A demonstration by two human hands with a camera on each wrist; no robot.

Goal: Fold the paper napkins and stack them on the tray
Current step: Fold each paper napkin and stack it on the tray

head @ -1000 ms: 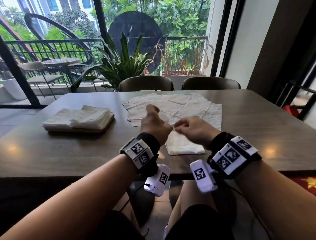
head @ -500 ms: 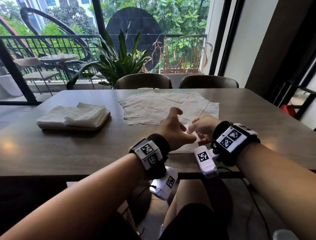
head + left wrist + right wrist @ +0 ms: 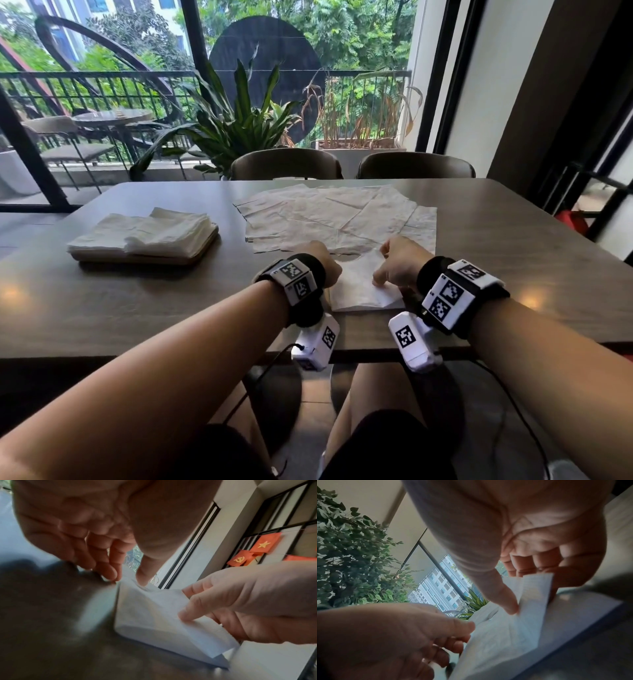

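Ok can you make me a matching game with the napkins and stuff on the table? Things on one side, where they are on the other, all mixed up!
Things:
1. folded napkin stack
2. spread-out napkins
3. napkin being folded
4. chairs

Places:
A. pinched by the left hand and right hand
B. on the tray
C. behind the table's far edge
D. flat at the middle of the table

Pairs: 1-B, 2-D, 3-A, 4-C
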